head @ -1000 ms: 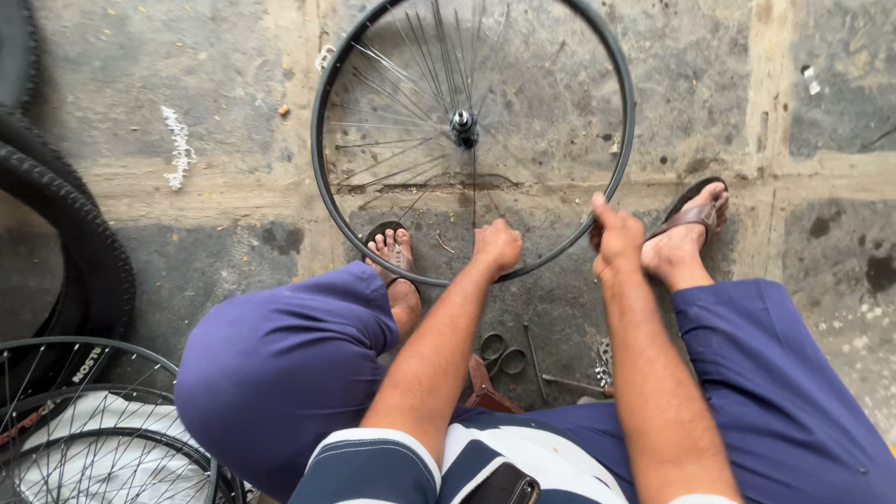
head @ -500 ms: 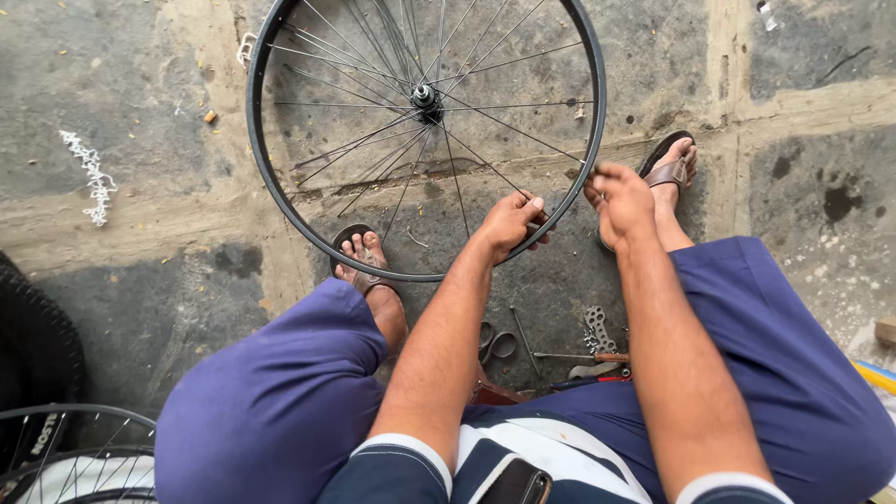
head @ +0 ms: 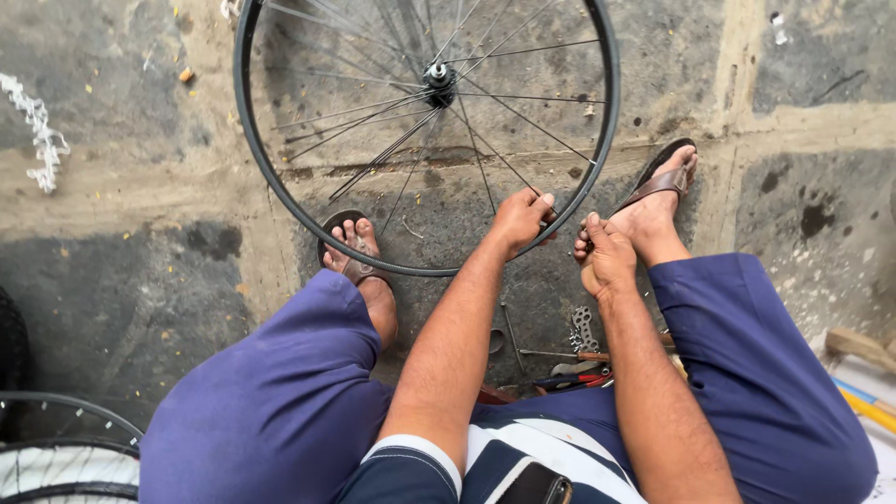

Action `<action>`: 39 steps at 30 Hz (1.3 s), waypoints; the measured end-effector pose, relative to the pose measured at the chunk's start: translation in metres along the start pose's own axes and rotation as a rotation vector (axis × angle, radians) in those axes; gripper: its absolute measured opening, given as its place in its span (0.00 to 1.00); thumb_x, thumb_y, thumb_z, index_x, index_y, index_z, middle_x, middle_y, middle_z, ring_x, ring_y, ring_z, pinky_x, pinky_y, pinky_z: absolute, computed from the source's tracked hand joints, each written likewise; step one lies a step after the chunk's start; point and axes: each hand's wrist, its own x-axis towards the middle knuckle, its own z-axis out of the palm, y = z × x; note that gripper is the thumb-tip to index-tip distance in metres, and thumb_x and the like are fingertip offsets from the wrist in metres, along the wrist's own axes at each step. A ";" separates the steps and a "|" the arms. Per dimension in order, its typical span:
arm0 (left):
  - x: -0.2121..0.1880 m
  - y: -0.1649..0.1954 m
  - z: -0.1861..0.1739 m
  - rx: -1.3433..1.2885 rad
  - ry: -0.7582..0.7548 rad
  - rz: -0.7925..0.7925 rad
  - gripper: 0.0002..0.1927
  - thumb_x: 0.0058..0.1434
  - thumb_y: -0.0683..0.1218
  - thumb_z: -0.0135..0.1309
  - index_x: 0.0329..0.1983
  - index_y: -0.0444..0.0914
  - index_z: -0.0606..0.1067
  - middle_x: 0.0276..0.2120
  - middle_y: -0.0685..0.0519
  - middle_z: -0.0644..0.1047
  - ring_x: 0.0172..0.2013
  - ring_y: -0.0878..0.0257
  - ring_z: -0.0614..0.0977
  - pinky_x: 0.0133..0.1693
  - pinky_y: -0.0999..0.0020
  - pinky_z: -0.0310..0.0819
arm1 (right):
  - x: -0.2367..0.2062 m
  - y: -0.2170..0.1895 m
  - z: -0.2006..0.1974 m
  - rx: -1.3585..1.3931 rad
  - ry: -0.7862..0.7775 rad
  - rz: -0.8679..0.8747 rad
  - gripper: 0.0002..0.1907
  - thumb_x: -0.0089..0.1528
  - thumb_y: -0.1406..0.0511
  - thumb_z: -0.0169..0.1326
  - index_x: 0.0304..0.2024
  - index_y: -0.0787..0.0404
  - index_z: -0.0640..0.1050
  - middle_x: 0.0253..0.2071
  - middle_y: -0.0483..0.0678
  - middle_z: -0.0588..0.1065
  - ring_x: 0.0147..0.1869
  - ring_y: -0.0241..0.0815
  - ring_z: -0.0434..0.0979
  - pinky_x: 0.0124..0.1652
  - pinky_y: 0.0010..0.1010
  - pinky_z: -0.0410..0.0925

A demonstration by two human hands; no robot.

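Note:
A black bicycle wheel rim (head: 280, 201) with thin spokes and a metal hub (head: 439, 79) stands on the stone floor between my sandalled feet. My left hand (head: 520, 219) is closed over the rim's lower right part, with the thumb on top. Just to its right, my right hand (head: 607, 261) has its fingers curled against the same stretch of rim, beside my right foot (head: 658, 191). My left foot (head: 355, 252) rests under the rim's lower edge.
Small tools lie on the floor between my legs: a flat metal spoke wrench (head: 583, 327) and red-handled tools (head: 569, 378). More wheels (head: 56, 448) lie at the lower left. A white scrap (head: 37, 131) lies far left, and wooden and yellow sticks (head: 863, 355) far right.
My hands have come closer together on the rim's lower right part. The view has tilted down and shifted, so the tyres at the left have dropped out of sight.

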 end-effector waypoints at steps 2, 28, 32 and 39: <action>-0.001 0.002 -0.001 0.019 0.016 -0.013 0.14 0.70 0.50 0.51 0.40 0.32 0.73 0.29 0.48 0.79 0.23 0.56 0.84 0.21 0.62 0.76 | 0.000 0.004 0.005 0.012 -0.022 -0.006 0.11 0.68 0.61 0.61 0.40 0.63 0.77 0.30 0.44 0.73 0.29 0.36 0.73 0.28 0.23 0.67; -0.017 0.015 -0.002 0.034 0.008 -0.031 0.15 0.71 0.51 0.50 0.41 0.33 0.73 0.28 0.48 0.79 0.22 0.59 0.82 0.21 0.63 0.77 | -0.019 0.001 0.047 -0.411 -0.071 -0.312 0.10 0.61 0.73 0.63 0.45 0.67 0.81 0.36 0.45 0.80 0.36 0.32 0.76 0.38 0.24 0.70; -0.015 0.015 -0.004 0.030 -0.001 -0.048 0.15 0.70 0.51 0.51 0.41 0.33 0.73 0.29 0.49 0.79 0.23 0.59 0.83 0.22 0.63 0.78 | -0.019 0.000 0.046 -0.339 -0.109 -0.288 0.10 0.61 0.74 0.63 0.45 0.67 0.81 0.37 0.45 0.80 0.37 0.32 0.76 0.39 0.23 0.71; -0.015 0.019 -0.002 0.109 -0.030 -0.037 0.13 0.68 0.50 0.54 0.45 0.35 0.75 0.32 0.48 0.81 0.26 0.59 0.84 0.24 0.63 0.78 | -0.016 0.000 0.049 -0.190 -0.107 -0.334 0.11 0.60 0.74 0.64 0.45 0.67 0.80 0.39 0.46 0.80 0.39 0.34 0.78 0.41 0.24 0.71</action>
